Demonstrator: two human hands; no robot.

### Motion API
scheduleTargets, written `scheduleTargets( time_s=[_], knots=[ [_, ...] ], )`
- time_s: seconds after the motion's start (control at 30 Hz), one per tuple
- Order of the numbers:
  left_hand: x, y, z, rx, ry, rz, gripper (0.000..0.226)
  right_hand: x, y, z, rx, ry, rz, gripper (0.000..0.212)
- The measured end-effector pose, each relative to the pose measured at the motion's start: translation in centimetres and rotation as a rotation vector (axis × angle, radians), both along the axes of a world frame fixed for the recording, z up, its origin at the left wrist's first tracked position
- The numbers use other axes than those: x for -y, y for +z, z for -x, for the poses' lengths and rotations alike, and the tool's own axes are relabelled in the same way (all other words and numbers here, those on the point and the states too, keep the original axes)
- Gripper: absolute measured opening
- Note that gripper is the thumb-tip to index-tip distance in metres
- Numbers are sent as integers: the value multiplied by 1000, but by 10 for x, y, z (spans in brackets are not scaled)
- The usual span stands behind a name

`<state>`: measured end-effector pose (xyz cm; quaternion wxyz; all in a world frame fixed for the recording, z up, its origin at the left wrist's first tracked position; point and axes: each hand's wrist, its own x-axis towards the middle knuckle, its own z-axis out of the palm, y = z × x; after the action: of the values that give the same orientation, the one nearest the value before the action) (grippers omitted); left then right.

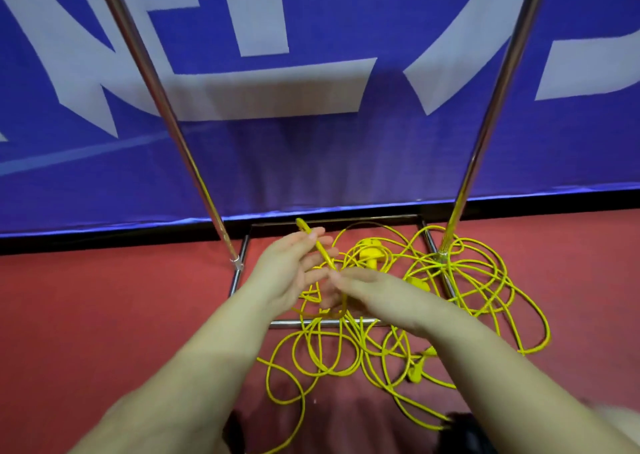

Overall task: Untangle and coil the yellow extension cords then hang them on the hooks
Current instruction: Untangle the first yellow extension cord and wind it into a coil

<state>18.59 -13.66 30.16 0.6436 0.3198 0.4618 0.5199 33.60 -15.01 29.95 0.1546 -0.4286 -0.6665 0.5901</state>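
A tangle of yellow extension cords (450,291) lies on the red floor, spread across the base of a metal rack. Yellow plugs (370,254) sit in the middle of the heap. My left hand (287,273) holds a doubled strand of yellow cord (320,246) between thumb and fingers, its bend sticking up past the fingertips. My right hand (374,294) pinches the same strand just below, where it drops in a loop toward the floor. No hooks are in view.
Two slanted chrome poles (162,107) (498,107) rise from the rack's rectangular base frame (322,322). A blue banner with white lettering (311,159) hangs behind. Dark shoes (460,429) show at the bottom edge.
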Motion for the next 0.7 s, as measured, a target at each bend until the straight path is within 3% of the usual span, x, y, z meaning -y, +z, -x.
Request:
scheduleTargets(
  time_s=[0.1,0.2,0.27,0.33,0.4,0.47,0.57,0.7],
  knots=[
    [-3,-9,4,25,-46,-12,18,-6,-7,-6,59,-51,-161,10],
    [-2,-16,-5,-143,-250,-80,20,-14,3,-14,-164,-251,-85,14],
    [4,-23,-10,-364,-362,-162,20,-22,12,-22,-338,-385,10,17],
    [6,-34,-10,-710,-448,-347,30,-33,17,-30,-410,-490,26,16],
    [6,-39,-7,-995,-499,-485,26,-42,22,-34,-458,-558,35,16],
    [1,-41,-4,-1109,-473,-525,20,-49,24,-35,-523,-612,57,18],
    [-7,-38,-4,-956,-333,-429,15,-55,20,-30,-575,-609,95,21],
    [-13,-20,-1,-303,-133,-155,18,-45,-4,-17,-211,-280,54,26]
  ],
)
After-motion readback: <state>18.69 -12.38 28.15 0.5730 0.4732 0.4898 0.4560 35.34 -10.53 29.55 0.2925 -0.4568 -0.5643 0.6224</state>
